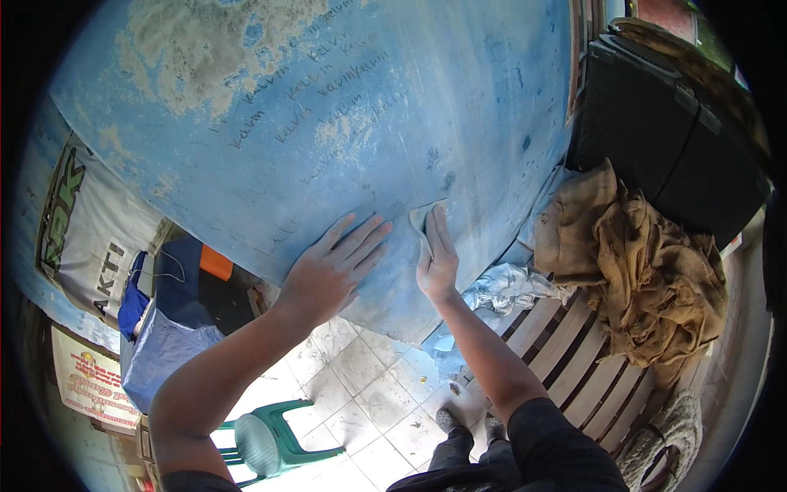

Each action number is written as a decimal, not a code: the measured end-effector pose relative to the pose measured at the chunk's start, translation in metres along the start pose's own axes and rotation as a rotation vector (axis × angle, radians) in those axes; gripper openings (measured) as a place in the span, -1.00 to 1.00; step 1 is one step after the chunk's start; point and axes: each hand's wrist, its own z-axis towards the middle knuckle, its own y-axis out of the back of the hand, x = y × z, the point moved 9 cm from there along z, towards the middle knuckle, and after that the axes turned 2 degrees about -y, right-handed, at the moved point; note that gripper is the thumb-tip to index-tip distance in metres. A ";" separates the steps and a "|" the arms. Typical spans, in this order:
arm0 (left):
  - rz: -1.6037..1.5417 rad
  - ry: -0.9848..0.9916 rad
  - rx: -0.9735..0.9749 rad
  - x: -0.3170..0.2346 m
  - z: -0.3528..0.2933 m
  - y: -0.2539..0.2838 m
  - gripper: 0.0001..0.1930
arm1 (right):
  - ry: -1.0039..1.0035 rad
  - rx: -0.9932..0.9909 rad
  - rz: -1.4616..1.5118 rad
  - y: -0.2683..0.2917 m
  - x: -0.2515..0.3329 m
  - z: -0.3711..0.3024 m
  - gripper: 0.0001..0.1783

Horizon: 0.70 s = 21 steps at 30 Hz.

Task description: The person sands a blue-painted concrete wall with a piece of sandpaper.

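Note:
In front of me is a blue painted wall (246,189) with flaking grey patches and dark handwritten scribbles. My left hand (332,266) lies against its lower part, fingers stretched and spread, holding nothing. To the right of it, my right hand (438,258) presses a pale folded sheet (421,218) to the wall, between thumb and fingers. Whether the sheet is sandpaper or cloth I cannot tell. Both hands look dusty.
A green plastic stool (266,443) stands on white floor tiles (361,402) at lower left. Right of me, brown burlap (648,262) lies on a slatted wooden bench (566,348), near crumpled clear plastic (508,287), a black case (639,131) and coiled rope (689,418). A banner (102,221) hangs left.

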 end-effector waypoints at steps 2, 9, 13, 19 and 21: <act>0.108 -0.155 0.167 -0.010 -0.001 -0.006 -0.10 | -0.103 -0.078 0.020 0.011 -0.029 0.015 -0.52; 0.106 -0.250 0.269 -0.023 0.015 -0.028 -0.07 | 0.064 -0.180 0.082 0.001 0.004 0.030 -0.47; 0.108 -0.217 0.159 -0.027 0.023 -0.027 -0.14 | 0.218 0.036 0.050 -0.007 -0.005 -0.006 -0.53; 0.114 -0.205 0.149 -0.029 0.028 -0.027 -0.22 | -0.287 -0.340 0.026 0.018 -0.069 0.001 -0.52; 0.118 -0.205 0.156 -0.025 0.022 -0.030 -0.23 | -0.201 -0.256 0.142 -0.010 -0.013 -0.014 -0.51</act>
